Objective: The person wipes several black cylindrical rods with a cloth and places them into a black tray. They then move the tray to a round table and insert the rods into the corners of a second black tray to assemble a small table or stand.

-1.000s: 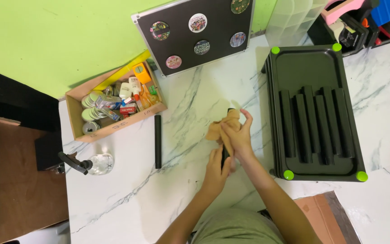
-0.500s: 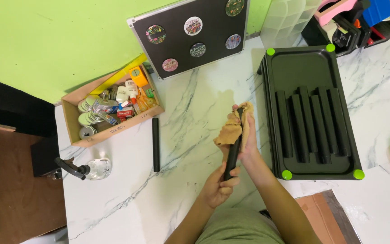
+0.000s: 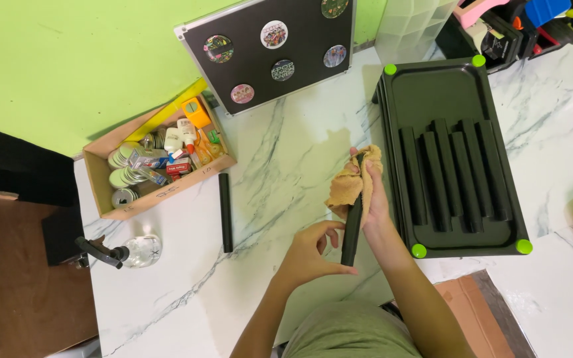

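The person is standing over a white marble-patterned counter [image 3: 280,159], working on a slim black bar [image 3: 351,233] held upright between the two hands. The left hand [image 3: 310,250] is pinching the lower end of the bar, thumb and fingers closed on it from the left. The right hand [image 3: 369,192] is closing round the upper part of the bar through a tan cloth [image 3: 347,185], which is bunching over the bar's top and hiding it. The bar is hanging just above the counter, just beside the left edge of a black tray [image 3: 432,99] with green corner knobs, where several similar bars are lying side by side in its ribbed middle.

Compared with half a second ago, the left hand is sitting higher and nearer the cloth, its fingers spreading more openly round the bar, and the cloth is lying lower over the right hand's fingers. A second ago both hands were bunching together on the cloth, with little of the bar showing.

Another black bar [image 3: 225,212] is lying flat on the counter to the left, well apart from the hands, near a cardboard box [image 3: 160,202] of small bottles and tins
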